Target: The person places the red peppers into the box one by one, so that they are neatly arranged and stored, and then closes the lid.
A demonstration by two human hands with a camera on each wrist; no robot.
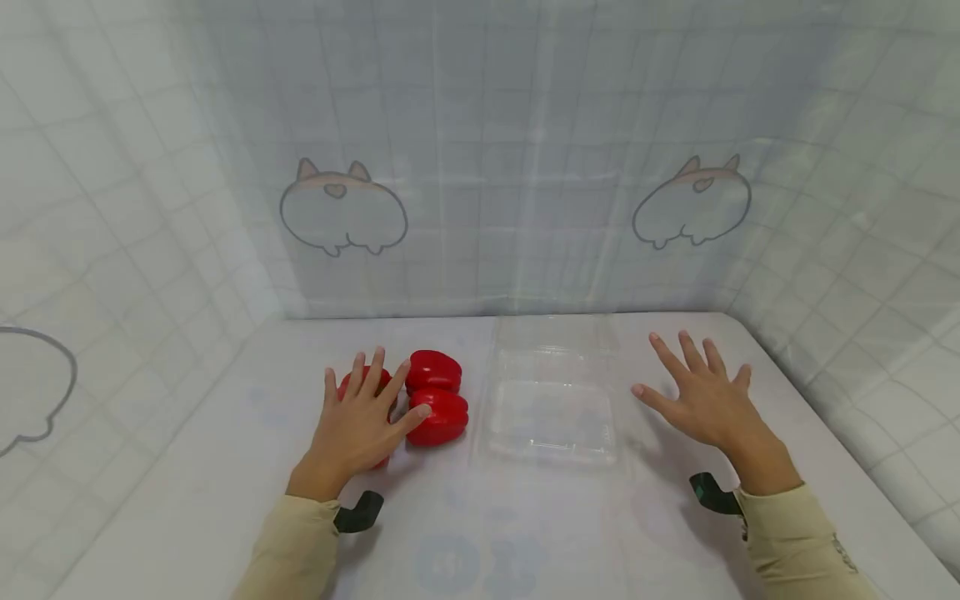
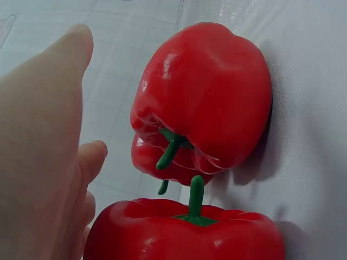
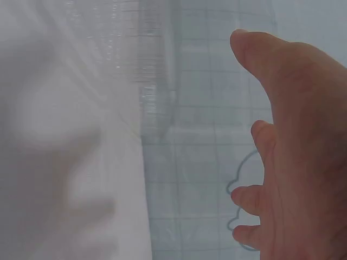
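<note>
As I look down through the head camera, my left hand (image 1: 352,425) is over the cluster of red bell peppers, partly hiding those on the left. Its fingers are stretched out and spread, grasping nothing; I cannot tell whether the fingertips touch the skins below. My right hand (image 1: 705,400) is just as loose, fanned out above the white tabletop (image 1: 187,517) to the right of the clear plastic container (image 1: 551,457), and it holds nothing either.

Two peppers show well between the left hand and the container: the front pepper (image 1: 441,421), and the rear pepper (image 1: 433,371) close behind it. More red shows beneath the hand, though I cannot say whether that is one fruit or two. From the left wrist, the near pepper (image 2: 184,241) lies on its side, and its green stem (image 2: 196,197) points toward its neighbours, whose own stems face back.

To handle any of these well, I would curl thumb and fingers round the broad body rather than pinch a stem, since the glossy skin is likely to slip under a light touch. Crowded as they are, I would ease one sideways before lifting, keeping the stems from catching. The container looks thin, so I would steady its rim gently, without pressing down.
</note>
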